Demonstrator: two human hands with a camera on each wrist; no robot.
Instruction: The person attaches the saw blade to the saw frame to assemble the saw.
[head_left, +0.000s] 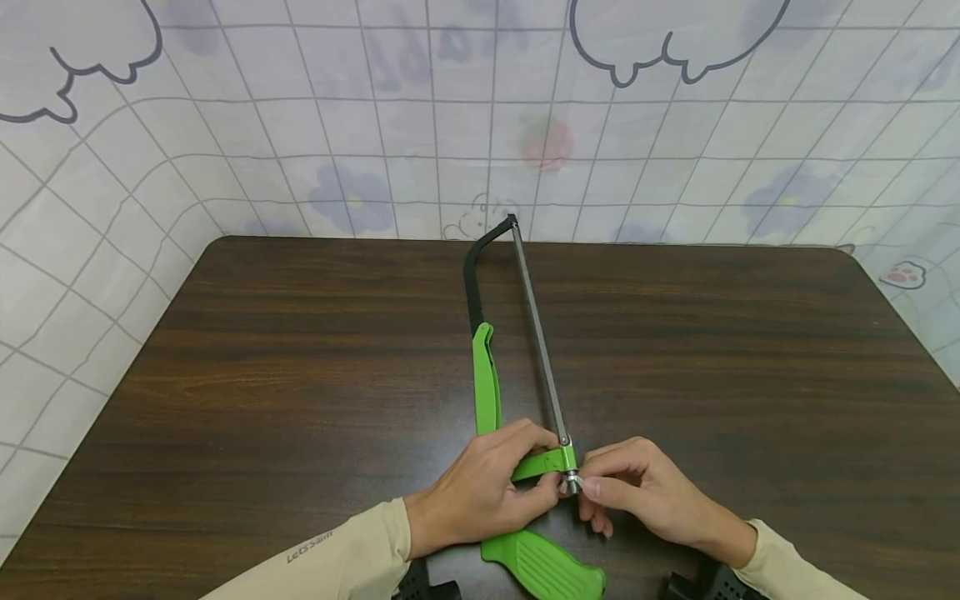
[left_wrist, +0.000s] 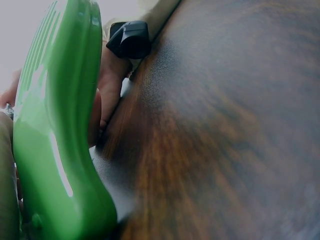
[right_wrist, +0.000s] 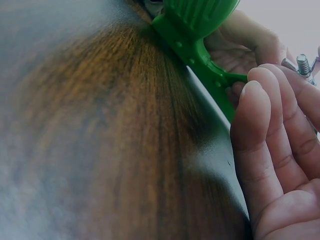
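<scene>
One legible marking: dark lettering [head_left: 309,547] on the cream left sleeve [head_left: 363,554], head view, running along the forearm toward the wrist. Probably reads "Letsslim"; it's small and slanted, middle letters run together. Pale letter-like shapes [head_left: 454,44] high on the grid-print backdrop [head_left: 465,129]: too blurred to read.

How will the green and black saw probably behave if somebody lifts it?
The saw is probably stiff, because its frame joins both ends of a straight metal strip. Its glossy handle may feel slightly slippery, though its ridged surface should help. Its long, open bow shape makes rolling unlikely.
</scene>
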